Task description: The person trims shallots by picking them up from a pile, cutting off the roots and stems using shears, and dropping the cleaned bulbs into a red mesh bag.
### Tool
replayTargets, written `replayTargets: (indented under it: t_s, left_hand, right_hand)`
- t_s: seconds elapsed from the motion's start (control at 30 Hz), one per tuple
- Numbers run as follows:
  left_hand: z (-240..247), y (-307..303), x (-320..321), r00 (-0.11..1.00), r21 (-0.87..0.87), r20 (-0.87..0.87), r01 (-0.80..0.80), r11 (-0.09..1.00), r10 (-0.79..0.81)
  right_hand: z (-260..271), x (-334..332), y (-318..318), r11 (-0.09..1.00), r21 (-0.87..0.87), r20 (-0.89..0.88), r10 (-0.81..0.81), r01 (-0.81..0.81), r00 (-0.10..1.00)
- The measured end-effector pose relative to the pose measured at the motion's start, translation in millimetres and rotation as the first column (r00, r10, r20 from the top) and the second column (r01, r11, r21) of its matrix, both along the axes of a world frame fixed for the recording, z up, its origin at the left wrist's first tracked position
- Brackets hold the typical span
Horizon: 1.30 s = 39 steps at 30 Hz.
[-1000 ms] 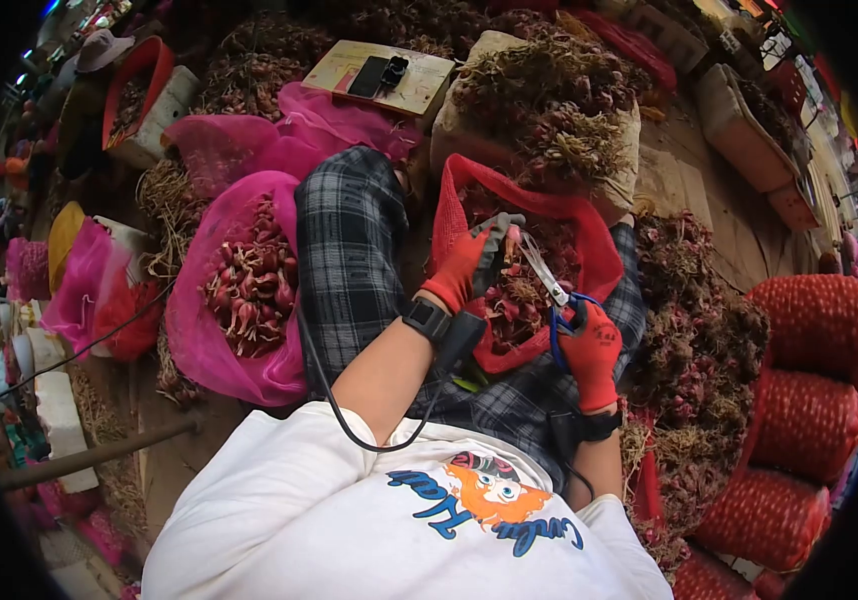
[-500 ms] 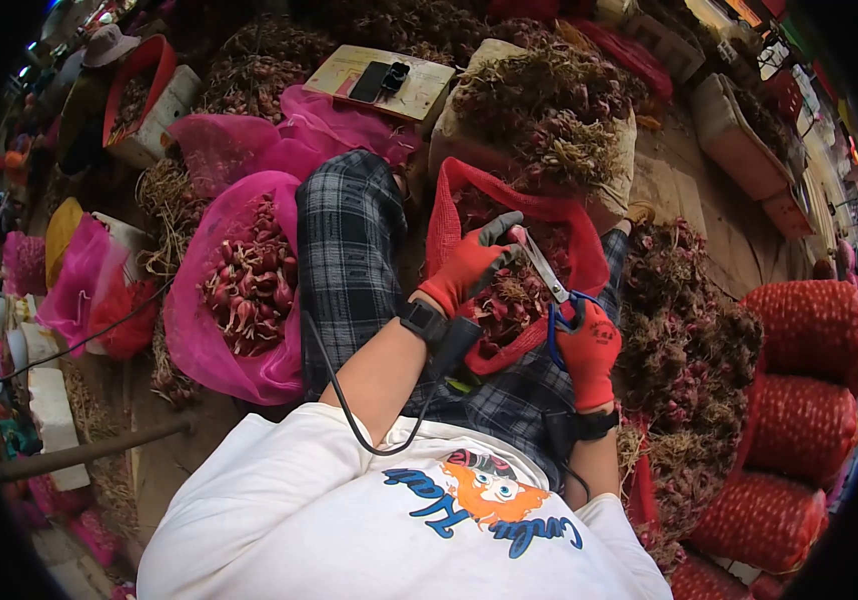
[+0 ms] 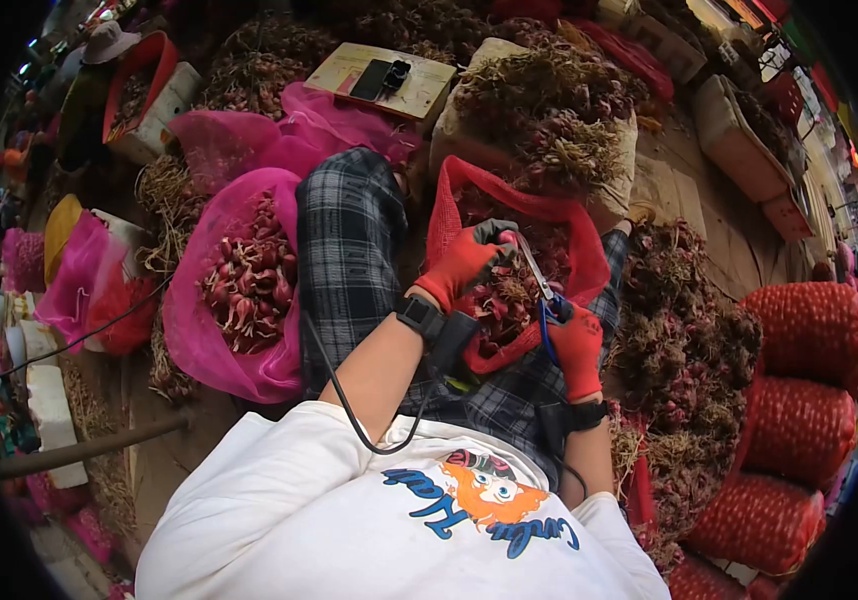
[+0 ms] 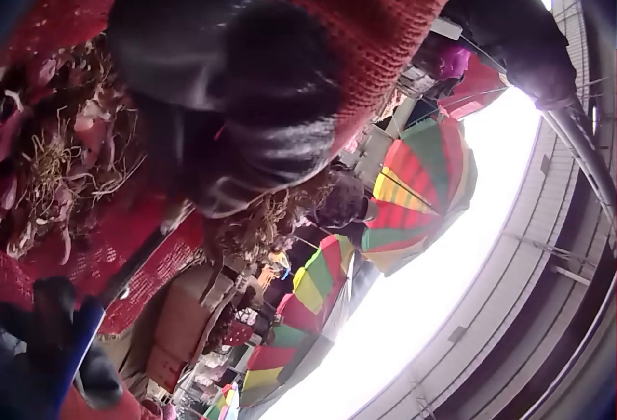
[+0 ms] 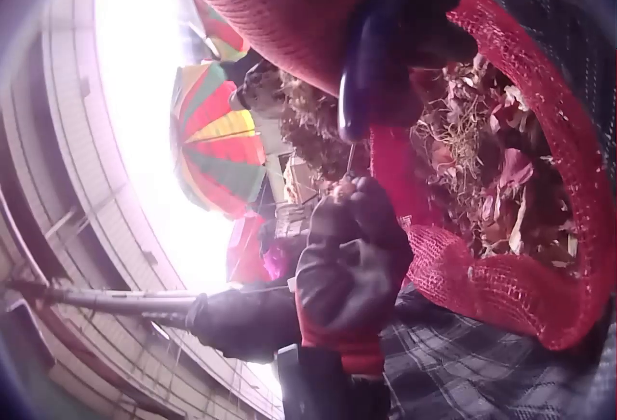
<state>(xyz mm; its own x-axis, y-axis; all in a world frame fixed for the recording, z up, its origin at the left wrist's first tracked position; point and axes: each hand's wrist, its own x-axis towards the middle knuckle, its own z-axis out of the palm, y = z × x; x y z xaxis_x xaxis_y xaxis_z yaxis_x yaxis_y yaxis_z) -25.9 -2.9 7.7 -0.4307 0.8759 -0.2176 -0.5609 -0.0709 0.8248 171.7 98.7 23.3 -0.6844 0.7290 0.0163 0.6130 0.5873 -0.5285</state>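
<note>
In the head view my left hand point(image 3: 464, 266), in a red glove with dark-coated fingers, pinches a small pink shallot point(image 3: 508, 238) at its fingertips. My right hand point(image 3: 579, 352), gloved alike, grips a pair of scissors point(image 3: 535, 270) by the blue handles, and the blade tips reach right up to the shallot. Both hands are over a red mesh bag point(image 3: 598, 262) lying open between the legs, with trimmings and dry skins point(image 5: 516, 170) inside. In the left wrist view the dark glove fingers point(image 4: 241, 102) hide most of the shallot.
A pink mesh bag point(image 3: 181, 300) of cleaned shallots point(image 3: 249, 285) stands left of the plaid-covered leg. Untrimmed shallots point(image 3: 559, 110) top a box ahead, and more lie in a heap point(image 3: 689, 340) at right. Beyond are filled red sacks point(image 3: 807, 330). A phone point(image 3: 371, 80) rests on a board.
The scissor blades, spread apart a second ago, now lie closer together. Both hands have shifted slightly left, the left one also a little lower, and the right wrist has turned.
</note>
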Motion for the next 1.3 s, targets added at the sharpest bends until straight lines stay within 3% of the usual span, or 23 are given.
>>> replayTargets:
  t_s: [0.13,0.23,0.37,0.43,0.53,0.73,0.8,0.9,1.0,1.13,1.2,1.23,1.3]
  left_hand:
    - [2,-3,9,1.0,0.096,0.01,-0.009,0.995,0.008]
    - [0,-1,7,0.994,-0.022,0.058,-0.09,0.996,0.091]
    - [2,1,5,0.996,-0.034,-0.079,0.04,0.999,-0.043]
    - [-2,2,7,0.966,-0.066,-0.234,0.101,0.993,-0.113]
    - [-10,5,11,0.974,0.079,-0.205,0.111,0.991,-0.093]
    - [-21,6,9,0.953,0.093,-0.304,0.037,0.995,-0.007]
    - [-16,5,10,0.965,0.063,-0.257,0.079,0.995,-0.06]
    - [1,-2,11,0.982,0.036,-0.109,0.16,0.986,-0.155]
    - [19,-7,11,0.978,0.105,-0.035,0.21,0.972,-0.207]
    - [13,-11,5,0.975,0.185,0.095,0.181,0.966,-0.201]
    - [11,-10,7,0.985,0.137,-0.007,0.169,0.976,-0.17]
    - [12,-9,8,0.985,0.112,-0.061,0.165,0.98,-0.159]
    - [20,-7,13,0.975,0.136,0.103,0.182,0.974,-0.196]
  right_hand:
    - [-14,-2,13,0.999,0.01,-0.106,0.052,-0.052,0.993]
    - [-17,-4,25,0.99,-0.139,-0.188,-0.041,0.015,0.981]
    - [-8,-21,28,0.855,-0.456,-0.602,-0.092,-0.246,0.793]
    - [19,-38,16,0.854,-0.45,-0.598,-0.071,-0.261,0.798]
    - [26,-57,12,0.879,-0.38,-0.602,0.002,-0.289,0.798]
    - [26,-72,3,0.893,-0.368,-0.568,0.004,-0.258,0.823]
    - [36,-71,0,0.9,-0.373,-0.53,-0.007,-0.226,0.848]
    - [-7,-73,24,0.962,-0.244,-0.492,-0.011,-0.126,0.87]
    - [-21,-68,40,0.946,-0.278,-0.52,-0.003,-0.165,0.854]
    - [-9,-53,38,0.708,-0.649,-0.576,-0.221,-0.277,0.787]
    - [7,-50,26,0.534,-0.771,-0.571,-0.337,-0.348,0.749]
    - [10,-53,21,0.619,-0.703,-0.61,-0.269,-0.351,0.746]
    - [13,-60,16,0.764,-0.54,-0.661,-0.123,-0.354,0.741]
